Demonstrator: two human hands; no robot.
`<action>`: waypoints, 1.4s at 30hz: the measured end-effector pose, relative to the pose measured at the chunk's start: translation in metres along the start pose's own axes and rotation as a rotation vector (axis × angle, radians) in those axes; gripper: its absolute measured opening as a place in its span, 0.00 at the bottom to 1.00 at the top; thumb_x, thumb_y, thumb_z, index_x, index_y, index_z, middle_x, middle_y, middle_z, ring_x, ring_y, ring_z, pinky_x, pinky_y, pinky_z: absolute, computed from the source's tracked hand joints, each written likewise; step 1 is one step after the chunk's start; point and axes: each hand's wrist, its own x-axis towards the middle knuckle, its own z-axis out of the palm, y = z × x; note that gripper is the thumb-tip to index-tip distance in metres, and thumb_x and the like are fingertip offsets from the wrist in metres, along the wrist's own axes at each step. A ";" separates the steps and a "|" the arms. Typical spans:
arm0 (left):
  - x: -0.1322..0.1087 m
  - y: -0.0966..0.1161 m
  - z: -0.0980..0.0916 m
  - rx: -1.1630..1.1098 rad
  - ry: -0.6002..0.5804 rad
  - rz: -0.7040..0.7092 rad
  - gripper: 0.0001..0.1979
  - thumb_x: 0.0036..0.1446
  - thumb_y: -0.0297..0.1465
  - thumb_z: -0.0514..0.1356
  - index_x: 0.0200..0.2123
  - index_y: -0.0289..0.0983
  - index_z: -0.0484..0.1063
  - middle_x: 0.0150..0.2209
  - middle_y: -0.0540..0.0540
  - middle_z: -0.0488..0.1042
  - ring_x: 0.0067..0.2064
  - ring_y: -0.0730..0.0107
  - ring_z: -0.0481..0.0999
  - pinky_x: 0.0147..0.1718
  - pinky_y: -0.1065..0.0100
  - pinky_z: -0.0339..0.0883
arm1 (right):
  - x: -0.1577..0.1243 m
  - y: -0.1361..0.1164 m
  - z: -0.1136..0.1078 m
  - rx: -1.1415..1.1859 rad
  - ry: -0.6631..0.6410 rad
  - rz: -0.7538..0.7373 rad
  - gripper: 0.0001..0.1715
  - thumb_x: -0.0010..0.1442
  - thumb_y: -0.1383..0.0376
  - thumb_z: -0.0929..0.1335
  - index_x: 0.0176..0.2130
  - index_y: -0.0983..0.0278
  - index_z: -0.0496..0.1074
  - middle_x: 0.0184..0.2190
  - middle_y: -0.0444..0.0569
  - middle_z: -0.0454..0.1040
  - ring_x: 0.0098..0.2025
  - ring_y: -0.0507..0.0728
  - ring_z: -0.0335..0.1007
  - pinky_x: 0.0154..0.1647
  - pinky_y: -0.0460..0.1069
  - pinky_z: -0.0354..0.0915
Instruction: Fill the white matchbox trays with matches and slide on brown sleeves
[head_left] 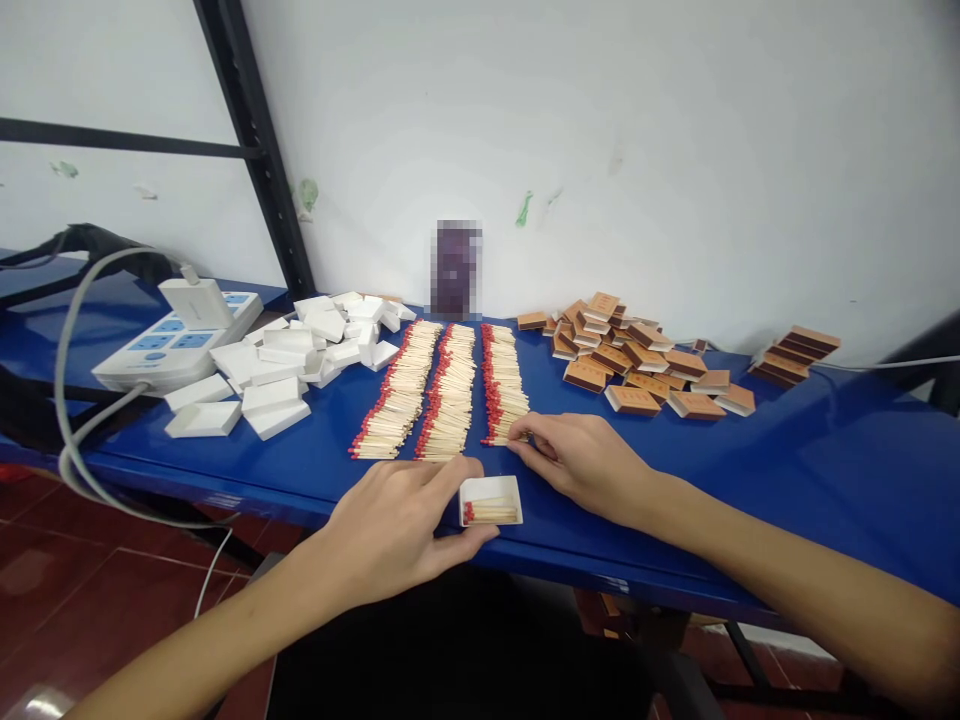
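Observation:
Between its thumb and fingers, my left hand point(405, 520) holds a small white matchbox tray point(491, 488) at the table's front edge. Inside that tray lie several red-headed matches point(491, 511), their heads toward the left. My right hand point(581, 455) is closed in a pinch on matches at the near end of the right-hand row of matches point(504, 375). Its fingertips partly hide what they grip. Two more rows of red-headed matches, a middle row point(450, 390) and a left row point(397, 390), run away from me on the blue table point(750, 500).
White empty trays point(277, 355) lie heaped at the left, beside a power strip point(180, 335) with a plugged-in charger point(196, 303) and cable. Brown matchbox sleeves point(630, 355) are piled at right, with a small stack point(795, 355) farther right. A blurred dark object point(456, 270) leans against the wall.

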 end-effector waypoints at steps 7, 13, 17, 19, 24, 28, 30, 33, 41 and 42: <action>0.000 0.000 -0.001 -0.008 -0.001 -0.003 0.15 0.64 0.43 0.58 0.48 0.41 0.64 0.23 0.57 0.67 0.22 0.69 0.69 0.24 0.69 0.57 | 0.001 0.000 -0.002 0.021 -0.086 0.022 0.09 0.70 0.63 0.60 0.42 0.63 0.68 0.24 0.42 0.69 0.26 0.53 0.65 0.28 0.46 0.52; -0.001 -0.001 0.000 0.004 0.004 0.018 0.15 0.65 0.43 0.57 0.48 0.41 0.64 0.24 0.56 0.67 0.22 0.69 0.69 0.24 0.69 0.57 | 0.003 0.000 -0.004 -0.040 -0.137 0.034 0.04 0.67 0.66 0.63 0.39 0.63 0.66 0.27 0.43 0.73 0.27 0.54 0.68 0.27 0.47 0.48; -0.001 -0.001 -0.001 0.009 -0.005 0.008 0.15 0.65 0.43 0.57 0.48 0.41 0.64 0.24 0.56 0.67 0.22 0.69 0.69 0.24 0.69 0.57 | 0.002 -0.002 -0.007 -0.059 -0.147 0.040 0.04 0.67 0.66 0.63 0.40 0.63 0.67 0.28 0.44 0.75 0.29 0.54 0.69 0.27 0.48 0.47; -0.001 0.000 -0.001 0.015 -0.008 0.006 0.15 0.65 0.43 0.57 0.48 0.41 0.64 0.23 0.56 0.67 0.22 0.69 0.69 0.24 0.69 0.57 | 0.002 -0.003 -0.008 -0.059 -0.149 0.040 0.04 0.67 0.66 0.63 0.41 0.62 0.68 0.29 0.44 0.75 0.29 0.54 0.70 0.27 0.48 0.48; -0.001 0.001 -0.002 0.032 -0.015 0.003 0.15 0.65 0.44 0.56 0.48 0.40 0.65 0.24 0.55 0.69 0.23 0.69 0.70 0.24 0.69 0.58 | 0.002 -0.003 -0.009 -0.041 -0.179 0.027 0.03 0.66 0.66 0.64 0.40 0.63 0.68 0.29 0.44 0.75 0.29 0.54 0.70 0.28 0.48 0.49; 0.000 0.001 -0.002 0.032 -0.019 0.009 0.15 0.65 0.43 0.56 0.48 0.40 0.65 0.24 0.55 0.69 0.23 0.68 0.71 0.25 0.69 0.58 | 0.000 -0.003 -0.011 -0.022 -0.195 0.026 0.05 0.68 0.65 0.63 0.40 0.62 0.67 0.28 0.44 0.74 0.28 0.54 0.68 0.28 0.48 0.49; -0.001 0.000 -0.002 0.024 -0.018 0.014 0.15 0.65 0.43 0.56 0.48 0.40 0.64 0.24 0.56 0.68 0.23 0.68 0.71 0.25 0.69 0.58 | -0.001 -0.004 -0.013 0.000 -0.211 0.033 0.06 0.68 0.64 0.62 0.40 0.62 0.67 0.26 0.43 0.72 0.27 0.53 0.67 0.27 0.48 0.49; -0.001 0.000 -0.002 0.018 -0.019 0.016 0.15 0.65 0.43 0.56 0.48 0.41 0.64 0.24 0.55 0.68 0.23 0.68 0.71 0.25 0.69 0.58 | -0.002 -0.005 -0.017 0.040 -0.247 0.054 0.05 0.68 0.64 0.63 0.40 0.62 0.67 0.25 0.42 0.70 0.26 0.53 0.64 0.28 0.47 0.50; -0.001 0.000 -0.002 0.033 -0.013 0.016 0.15 0.65 0.44 0.56 0.49 0.41 0.64 0.24 0.56 0.68 0.23 0.69 0.71 0.25 0.69 0.57 | -0.005 -0.006 -0.026 0.085 -0.306 0.069 0.06 0.67 0.63 0.63 0.36 0.61 0.66 0.26 0.42 0.68 0.26 0.52 0.62 0.28 0.47 0.51; -0.001 0.000 -0.002 0.034 -0.009 0.017 0.15 0.65 0.44 0.56 0.49 0.41 0.64 0.23 0.56 0.68 0.23 0.68 0.71 0.25 0.69 0.58 | -0.005 -0.005 -0.025 0.075 -0.300 0.060 0.07 0.67 0.63 0.63 0.36 0.62 0.66 0.26 0.42 0.68 0.26 0.52 0.61 0.28 0.47 0.51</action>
